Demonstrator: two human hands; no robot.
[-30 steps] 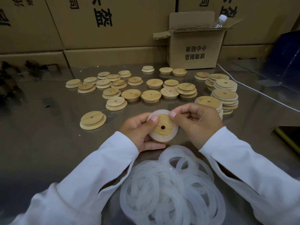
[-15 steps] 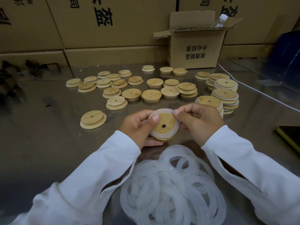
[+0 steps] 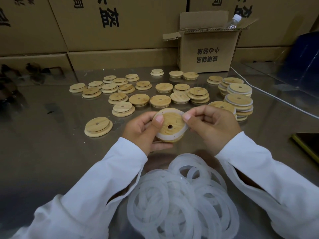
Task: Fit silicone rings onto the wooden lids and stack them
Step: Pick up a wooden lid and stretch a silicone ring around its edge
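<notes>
Since a second ago, both grips have raised the wooden lid (image 3: 172,124) slightly away from the ring pile (image 3: 181,195). The left grip (image 3: 143,130) cradles the lid with its thumb pressing the silicone ring (image 3: 164,136), and the right grip (image 3: 213,125) pinches the ring's far edge. It seems best to pin the seated side and stretch the rest over evenly. Finished stacks (image 3: 239,100) stand just beyond the right grip. Loose lids (image 3: 138,99) lie farther back on the surface (image 3: 51,152), so the way looks unobstructed.

Part of the wooden lid (image 3: 172,119) lies behind the left hand (image 3: 143,130). The right hand (image 3: 212,126) covers a stretch of silicone ring (image 3: 170,135) and part of a lid stack (image 3: 222,105). The ring pile (image 3: 198,200) runs off the bottom edge.
</notes>
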